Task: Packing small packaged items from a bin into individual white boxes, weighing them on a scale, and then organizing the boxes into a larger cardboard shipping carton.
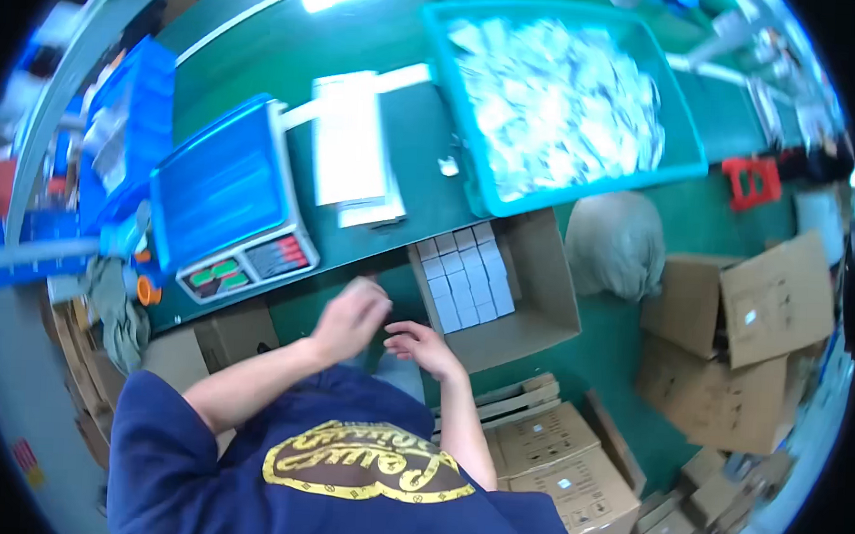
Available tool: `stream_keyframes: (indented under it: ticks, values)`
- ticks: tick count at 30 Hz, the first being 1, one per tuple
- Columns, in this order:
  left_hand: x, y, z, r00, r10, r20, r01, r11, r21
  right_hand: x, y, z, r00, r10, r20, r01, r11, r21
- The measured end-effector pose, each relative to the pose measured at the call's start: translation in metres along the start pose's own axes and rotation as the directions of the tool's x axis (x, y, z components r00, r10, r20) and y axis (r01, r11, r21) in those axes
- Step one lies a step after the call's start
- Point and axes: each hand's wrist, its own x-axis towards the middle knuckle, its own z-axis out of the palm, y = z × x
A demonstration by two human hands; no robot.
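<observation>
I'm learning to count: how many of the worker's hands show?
2: left hand nearer the scale, right hand nearer the open carton. Neither is hidden.

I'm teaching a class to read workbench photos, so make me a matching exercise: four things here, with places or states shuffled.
1. Small white boxes
2. Blue-topped scale
3. Teal bin
4. Right hand

A. Filled with pale, shiny pieces
B. Inside an open carton
C. Nearest the left hand
D. Just left of the flat white stack

Pairs: 1-B, 2-D, 3-A, 4-C
</observation>
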Motion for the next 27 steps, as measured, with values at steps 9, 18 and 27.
stream_keyframes:
  ticks: [9,18,27]
  values:
    - [0.131,-0.09,-0.09,0.928,-0.074,-0.364,0.113,0.99,0.085,0.039,-0.265,0.111,0.372,-0.914,-0.161,0.347,0.298,-0.889]
    - [-0.034,-0.096,-0.276,0.766,-0.544,-0.343,0.269,0.756,-0.597,0.034,-0.246,0.216,0.124,-0.992,-0.015,-0.212,-0.012,-0.977]
    - [-0.071,-0.177,-0.335,0.604,-0.456,-0.654,0.69,0.709,0.143,0.081,-0.254,0.23,0.651,-0.706,-0.28,0.142,0.475,-0.868]
